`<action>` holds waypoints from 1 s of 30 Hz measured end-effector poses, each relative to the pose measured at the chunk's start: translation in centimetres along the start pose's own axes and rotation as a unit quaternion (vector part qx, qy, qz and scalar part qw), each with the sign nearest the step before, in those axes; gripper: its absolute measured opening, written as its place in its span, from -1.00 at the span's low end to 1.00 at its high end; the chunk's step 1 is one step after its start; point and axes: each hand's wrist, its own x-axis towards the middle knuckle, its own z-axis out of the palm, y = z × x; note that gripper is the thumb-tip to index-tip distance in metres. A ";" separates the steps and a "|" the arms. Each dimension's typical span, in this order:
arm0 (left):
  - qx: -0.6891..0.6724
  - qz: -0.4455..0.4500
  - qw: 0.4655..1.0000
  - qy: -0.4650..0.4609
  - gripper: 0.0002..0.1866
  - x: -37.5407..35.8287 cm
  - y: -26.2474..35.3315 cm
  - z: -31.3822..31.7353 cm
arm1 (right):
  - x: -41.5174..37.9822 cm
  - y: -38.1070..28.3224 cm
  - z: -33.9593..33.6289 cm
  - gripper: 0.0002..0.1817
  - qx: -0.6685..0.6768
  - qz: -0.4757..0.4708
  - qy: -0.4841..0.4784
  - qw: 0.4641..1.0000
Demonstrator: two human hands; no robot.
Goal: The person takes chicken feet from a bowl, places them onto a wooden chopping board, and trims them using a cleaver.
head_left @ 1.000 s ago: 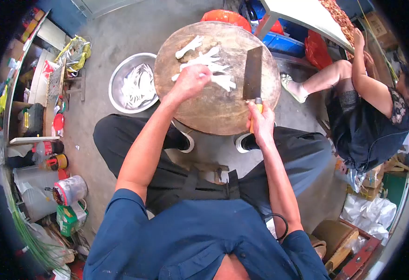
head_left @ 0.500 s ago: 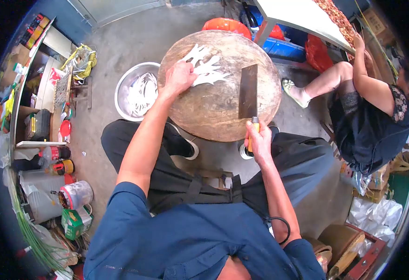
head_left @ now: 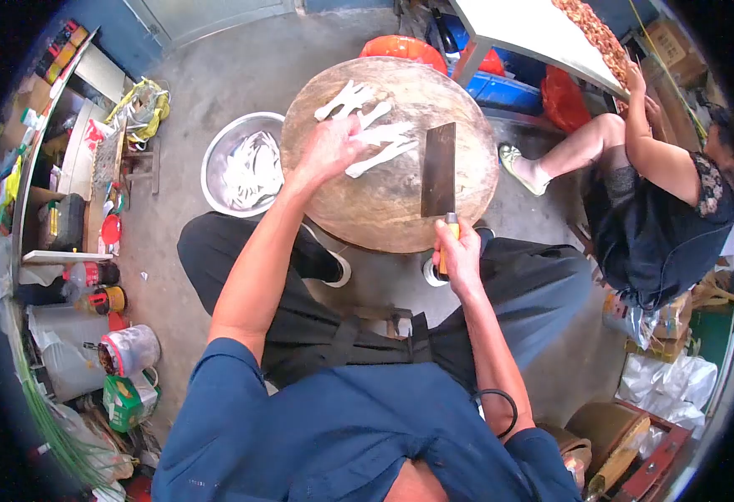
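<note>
On a round wooden chopping block (head_left: 367,213) lie several pale chicken feet (head_left: 388,134), roughly side by side with their toes fanned out. My left hand (head_left: 331,149) comes over them from the left, its fingers closed around one in the middle; the fingertips are partly hidden. In my right hand (head_left: 461,253) is a cleaver (head_left: 439,171), gripped by its yellow and black handle. Its broad dark blade rests over the right part of the block, apart from the feet. A metal bowl (head_left: 208,171) holding more white pieces stands on the floor left of the block.
At the right sits another person (head_left: 651,226), with hands at a white table (head_left: 526,38) bearing reddish pieces (head_left: 593,33). Blue crates (head_left: 509,92) and red bags (head_left: 405,50) are beyond the block. Shelves (head_left: 74,180) with jars and bottles line the left.
My left hand has shifted slightly right across the chicken feet, and some of them have moved apart. The cleaver stays in my right hand, barely changed in position against the block.
</note>
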 end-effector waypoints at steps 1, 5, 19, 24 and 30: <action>-0.002 -0.001 1.000 0.001 -0.80 -0.8 0.0 0.8 | 0.1 0.0 0.1 -0.74 -0.008 0.004 0.009 1.000; -0.097 0.025 0.988 -0.119 -0.85 -4.6 0.9 3.8 | 0.5 -0.1 -0.1 -0.72 -0.015 -0.018 0.027 0.999; 0.144 0.094 0.972 -0.161 -0.85 -6.8 1.1 4.4 | -1.0 -3.0 1.3 -0.70 -0.119 -0.055 0.023 0.991; 0.137 0.091 0.975 -0.147 -0.84 -7.1 1.2 4.5 | -1.6 -3.2 1.8 -0.74 -0.218 -0.061 0.018 0.974; 0.136 0.082 0.975 -0.155 -0.85 -7.1 1.0 4.6 | -0.8 -3.8 1.0 -0.69 -0.128 -0.050 0.017 0.990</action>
